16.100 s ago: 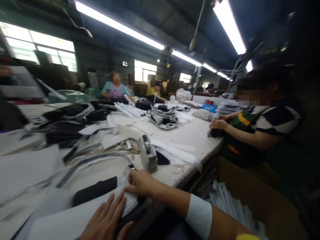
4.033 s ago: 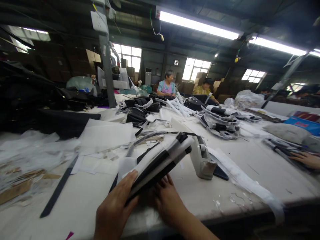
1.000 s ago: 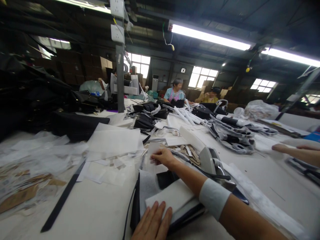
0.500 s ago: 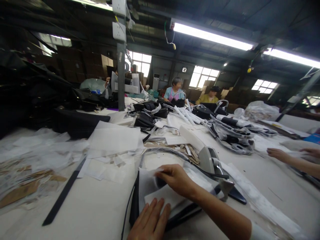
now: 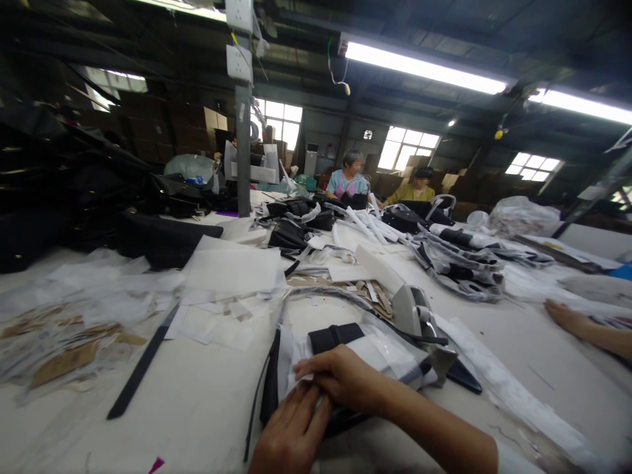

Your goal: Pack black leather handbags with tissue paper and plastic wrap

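Observation:
A black handbag lies on the table in front of me, its long handle wrapped in clear film and looped away from me. White wrapping sheet covers part of the bag, and a black flap shows above my hands. My left hand lies flat on the bag's near side, fingers stretched. Bent over the sheet, my right hand has its fingertips drawn together at the sheet, beside the left fingertips. Its grip is partly hidden. A grey tape dispenser stands against the bag's right side.
A long black strip lies left, near paper scraps and white sheets. Film-wrapped bag parts are heaped behind. A co-worker's hand rests at right; two people sit across the table. A post rises behind.
My right hand has come down and nearer to my left hand; the white sheet it held up is lowered, baring the black flap. The co-worker's hand at right has shifted.

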`<action>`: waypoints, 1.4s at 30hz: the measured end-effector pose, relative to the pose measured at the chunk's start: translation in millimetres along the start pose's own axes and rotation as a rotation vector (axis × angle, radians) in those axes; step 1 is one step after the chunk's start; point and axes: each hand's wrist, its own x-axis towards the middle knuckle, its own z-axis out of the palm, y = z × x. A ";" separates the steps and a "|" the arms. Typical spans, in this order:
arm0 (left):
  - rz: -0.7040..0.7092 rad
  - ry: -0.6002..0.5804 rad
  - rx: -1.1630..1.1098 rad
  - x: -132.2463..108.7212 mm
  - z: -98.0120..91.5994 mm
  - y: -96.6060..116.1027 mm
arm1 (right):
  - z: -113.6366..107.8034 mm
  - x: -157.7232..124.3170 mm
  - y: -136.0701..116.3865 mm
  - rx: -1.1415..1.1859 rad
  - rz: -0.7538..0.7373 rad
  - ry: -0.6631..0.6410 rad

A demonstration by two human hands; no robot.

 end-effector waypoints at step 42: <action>-0.041 -0.069 -0.235 -17.3 -19.9 -0.9 | 17.9 -53.1 9.8 -0.312 -0.557 0.249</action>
